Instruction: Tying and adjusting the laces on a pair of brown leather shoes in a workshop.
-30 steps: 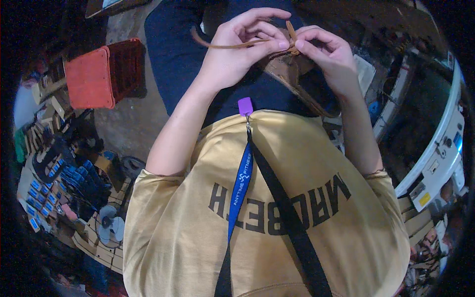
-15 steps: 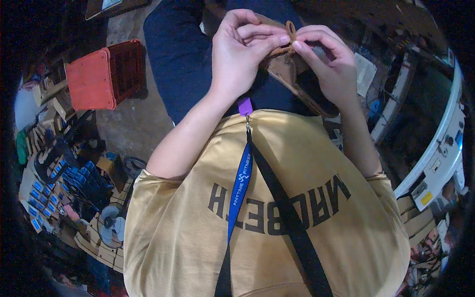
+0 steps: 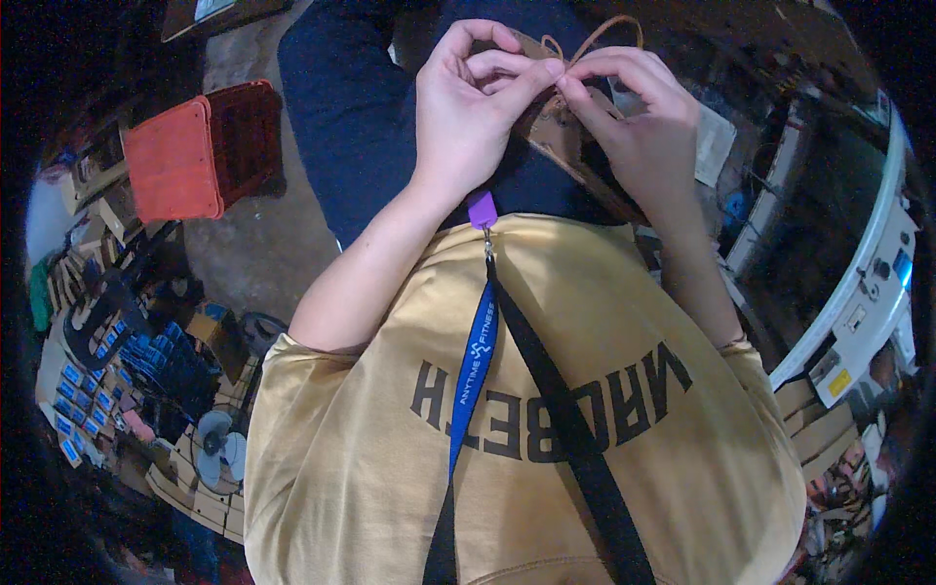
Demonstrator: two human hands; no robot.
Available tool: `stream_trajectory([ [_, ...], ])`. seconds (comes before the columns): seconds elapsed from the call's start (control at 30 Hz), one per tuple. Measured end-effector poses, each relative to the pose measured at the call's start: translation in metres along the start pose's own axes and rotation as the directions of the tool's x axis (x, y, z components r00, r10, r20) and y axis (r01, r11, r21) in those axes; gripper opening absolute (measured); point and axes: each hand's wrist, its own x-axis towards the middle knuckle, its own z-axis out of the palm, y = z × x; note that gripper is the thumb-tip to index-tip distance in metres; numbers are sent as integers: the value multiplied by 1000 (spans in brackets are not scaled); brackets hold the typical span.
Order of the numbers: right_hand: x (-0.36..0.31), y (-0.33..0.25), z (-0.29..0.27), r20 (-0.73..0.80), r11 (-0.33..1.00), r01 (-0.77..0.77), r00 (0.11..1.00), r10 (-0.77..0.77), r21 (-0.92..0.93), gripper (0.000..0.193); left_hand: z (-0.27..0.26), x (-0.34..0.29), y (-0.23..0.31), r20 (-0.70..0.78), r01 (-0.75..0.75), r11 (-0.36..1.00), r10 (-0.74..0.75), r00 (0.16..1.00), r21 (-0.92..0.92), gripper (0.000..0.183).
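A brown leather piece (image 3: 554, 135), which looks like a shoe, rests over my dark-trousered lap beneath both hands. A thin brown lace (image 3: 587, 43) rises from it, with a small loop by my left fingertips and a longer arc bending over to the right. My left hand (image 3: 463, 97) pinches the lace between thumb and fingers. From the other side, my right hand (image 3: 639, 122) pinches it too, thumb and forefinger almost touching the left fingertips. The hands hide much of the leather piece and the spot where the lace crosses.
An orange-red plastic crate (image 3: 171, 161) stands on the floor to the left. Farther down that side are stacked blue-marked pieces (image 3: 83, 400) and a small fan (image 3: 221, 447). A white-edged machine (image 3: 858, 302) curves along the right. A lanyard (image 3: 473, 356) hangs down my front.
The upright lace loop between my hands has given way to a smaller loop and a longer arc to the right. Both hands have shifted slightly, the right one leftward.
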Motion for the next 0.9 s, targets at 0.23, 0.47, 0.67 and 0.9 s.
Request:
stream_trajectory([
  [0.23, -6, 4, 4, -19, 997, -75, 997, 75, 27, 19, 0, -2, -3, -18, 34, 994, -37, 999, -105, 32],
  [0.47, -10, 4, 2, -43, 999, -19, 999, 20, 33, 16, 1, -1, -7, -15, 68, 994, -69, 997, -80, 32],
  [0.67, -7, 0, 0, 68, 918, -323, 946, 315, 229, 18, 1, -1, -11, 28, 59, 987, -56, 998, -151, 29],
  [0.9, -14, 12, 9, 142, 709, -509, 847, 512, 488, 17, 5, -3, -10, 25, 43, 995, -41, 999, -90, 28],
])
